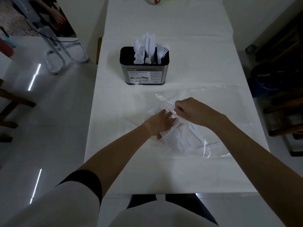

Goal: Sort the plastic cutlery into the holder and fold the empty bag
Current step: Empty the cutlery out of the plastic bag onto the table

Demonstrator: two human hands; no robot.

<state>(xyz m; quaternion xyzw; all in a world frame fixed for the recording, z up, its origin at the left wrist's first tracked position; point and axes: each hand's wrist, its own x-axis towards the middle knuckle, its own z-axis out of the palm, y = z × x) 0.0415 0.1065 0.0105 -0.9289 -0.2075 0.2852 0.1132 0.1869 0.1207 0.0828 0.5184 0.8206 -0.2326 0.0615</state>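
Note:
A steel cutlery holder with a black top stands upright on the table's middle. White plastic spoons, knives and forks stick out of its slots. Nearer to me lies a clear plastic bag, crumpled, with several white cutlery pieces still inside. My left hand reaches into the bag's mouth, its fingers among the cutlery; whether it grips a piece is hidden. My right hand is closed on the bag's upper edge, pinching it up. One white piece lies loose on the table left of the bag.
The table wears a white cloth and ends close to my body. A patterned object sits at the far end. Dark wooden furniture stands on the right, a white metal frame on the left floor.

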